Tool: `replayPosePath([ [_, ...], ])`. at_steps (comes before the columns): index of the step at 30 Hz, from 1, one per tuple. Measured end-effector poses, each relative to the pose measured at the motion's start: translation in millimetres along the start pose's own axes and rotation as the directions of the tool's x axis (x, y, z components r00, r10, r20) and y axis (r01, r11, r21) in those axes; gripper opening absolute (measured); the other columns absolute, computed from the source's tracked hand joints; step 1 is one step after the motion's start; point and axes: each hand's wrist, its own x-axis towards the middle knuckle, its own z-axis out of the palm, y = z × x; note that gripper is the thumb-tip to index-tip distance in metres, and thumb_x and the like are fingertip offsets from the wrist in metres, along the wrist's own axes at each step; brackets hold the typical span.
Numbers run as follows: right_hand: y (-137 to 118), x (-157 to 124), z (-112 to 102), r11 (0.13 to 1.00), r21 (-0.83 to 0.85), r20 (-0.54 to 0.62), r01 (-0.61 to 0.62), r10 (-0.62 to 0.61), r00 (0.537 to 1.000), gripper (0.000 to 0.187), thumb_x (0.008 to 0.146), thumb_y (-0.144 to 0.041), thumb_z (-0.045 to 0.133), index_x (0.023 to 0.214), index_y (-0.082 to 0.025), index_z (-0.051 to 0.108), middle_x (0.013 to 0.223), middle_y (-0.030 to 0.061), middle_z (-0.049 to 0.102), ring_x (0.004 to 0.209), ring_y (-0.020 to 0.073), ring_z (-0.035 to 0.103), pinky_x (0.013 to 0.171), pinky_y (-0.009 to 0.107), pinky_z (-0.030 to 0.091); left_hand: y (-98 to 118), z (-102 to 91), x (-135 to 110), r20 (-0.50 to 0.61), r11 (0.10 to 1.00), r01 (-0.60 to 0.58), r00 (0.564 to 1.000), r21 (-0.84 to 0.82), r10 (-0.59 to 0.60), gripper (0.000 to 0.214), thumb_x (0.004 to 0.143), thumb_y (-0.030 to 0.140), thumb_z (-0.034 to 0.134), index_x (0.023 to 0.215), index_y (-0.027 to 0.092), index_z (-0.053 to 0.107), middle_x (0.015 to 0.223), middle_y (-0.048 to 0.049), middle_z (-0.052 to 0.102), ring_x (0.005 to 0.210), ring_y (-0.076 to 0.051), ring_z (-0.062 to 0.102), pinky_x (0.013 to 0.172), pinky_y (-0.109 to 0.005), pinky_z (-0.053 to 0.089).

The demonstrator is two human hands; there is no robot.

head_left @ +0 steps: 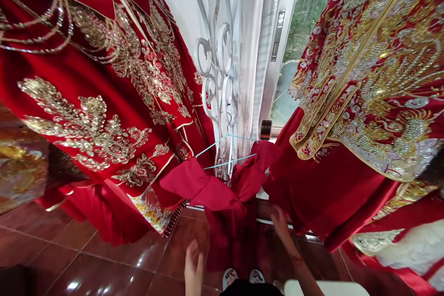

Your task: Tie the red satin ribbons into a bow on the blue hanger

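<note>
A plain deep-pink dress (217,192) with a wide ruffled neckline hangs in the middle on a thin light-blue wire hanger (231,163). The hanger's hook shows against white scrolled metalwork (227,51). My left hand (194,261) is low and left of the dress, thumb apart from the fingers, holding nothing. To the right of the dress's lower part, my right hand (281,227) reaches up, slightly blurred, with its fingers stretched out and no object seen in it. Neither hand clearly touches the cloth.
A red gown (104,71) with silver beading hangs on the left. On the right is a red garment (367,69) covered in gold embroidery. Behind stands a window frame (277,46). Below are a tiled floor (121,261), my shoes (229,277) and a white stool-like surface (329,288).
</note>
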Motion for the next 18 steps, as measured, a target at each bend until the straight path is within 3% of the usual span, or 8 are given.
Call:
replayPosePath([
  [1,-12.4,20.2,3.5,0.999,0.046,-0.056,0.006,-0.004,0.998,0.038,0.084,-0.045,0.050,0.112,-0.028,0.068,0.094,0.0083,0.071,0.083,0.0287,0.070,0.073,0.045,0.060,14.1,-0.5,5.8,-0.048,1.000,-0.021,0.999,-0.013,0.020,0.061,0.072,0.067,0.058,0.119,0.027,0.063,0.113,-0.0143,0.071,0.109,-0.041,0.071,0.093,-0.060,0.058],
  [3,-48.6,62.5,12.3,0.992,0.100,-0.198,0.076,-0.055,0.979,0.040,0.086,-0.041,0.048,0.118,-0.023,0.063,0.109,0.0134,0.070,0.100,0.0280,0.068,0.089,0.046,0.057,55.1,2.3,24.0,-0.115,0.978,-0.206,0.971,0.039,0.209,0.055,0.082,0.056,0.057,0.125,0.023,0.057,0.129,-0.0171,0.064,0.125,-0.038,0.062,0.109,-0.059,0.048],
  [5,-91.0,100.6,23.1,0.981,0.056,-0.306,0.186,-0.160,0.938,0.042,0.088,-0.038,0.049,0.125,-0.021,0.058,0.123,0.0165,0.065,0.112,0.0284,0.064,0.100,0.049,0.051,105.0,9.9,49.3,-0.151,0.895,-0.421,0.885,0.149,0.441,0.054,0.086,0.047,0.060,0.132,0.020,0.053,0.136,-0.0184,0.059,0.135,-0.036,0.053,0.118,-0.059,0.037],
  [7,-127.1,128.6,34.7,0.952,-0.093,-0.283,0.292,-0.307,0.909,0.052,0.085,-0.038,0.058,0.133,-0.020,0.055,0.135,0.0187,0.058,0.128,0.0326,0.053,0.111,0.056,0.041,151.2,21.2,76.9,-0.190,0.810,-0.520,0.796,0.269,0.574,0.057,0.087,0.039,0.062,0.138,0.019,0.048,0.147,-0.0202,0.051,0.146,-0.036,0.040,0.123,-0.058,0.029],
  [9,-148.9,145.2,44.5,0.924,-0.211,-0.187,0.319,-0.359,0.915,0.054,0.083,-0.037,0.063,0.134,-0.022,0.057,0.142,0.0192,0.053,0.136,0.0370,0.045,0.114,0.063,0.032,183.3,33.3,101.9,-0.199,0.761,-0.525,0.757,0.382,0.622,0.065,0.083,0.038,0.068,0.141,0.019,0.046,0.153,-0.0201,0.046,0.151,-0.039,0.031,0.124,-0.061,0.024],
  [12,-155.2,156.4,49.6,0.913,-0.276,-0.122,0.300,-0.343,0.932,0.039,0.089,-0.029,0.055,0.127,-0.024,0.064,0.136,0.0166,0.057,0.134,0.0368,0.045,0.112,0.067,0.029,200.9,44.3,128.3,-0.180,0.725,-0.481,0.759,0.493,0.626,0.061,0.084,0.035,0.067,0.140,0.018,0.049,0.149,-0.0193,0.053,0.150,-0.042,0.032,0.122,-0.066,0.019],
  [15,-148.6,163.5,42.2,0.901,-0.271,-0.052,0.338,-0.365,0.930,0.039,0.093,-0.020,0.047,0.126,-0.024,0.067,0.130,0.0156,0.062,0.126,0.0328,0.052,0.109,0.057,0.038,199.1,40.9,140.3,-0.120,0.679,-0.487,0.758,0.550,0.641,0.045,0.090,0.029,0.056,0.134,0.017,0.057,0.140,-0.0173,0.062,0.145,-0.037,0.043,0.124,-0.059,0.021],
  [18,-146.3,169.7,31.6,0.873,-0.301,0.022,0.383,-0.395,0.918,0.042,0.093,-0.015,0.043,0.127,-0.023,0.067,0.126,0.0142,0.066,0.116,0.0296,0.059,0.102,0.046,0.045,200.2,29.6,142.7,-0.087,0.664,-0.472,0.775,0.580,0.626,0.040,0.092,0.022,0.047,0.130,0.016,0.061,0.133,-0.0163,0.066,0.132,-0.031,0.056,0.119,-0.049,0.032],
])
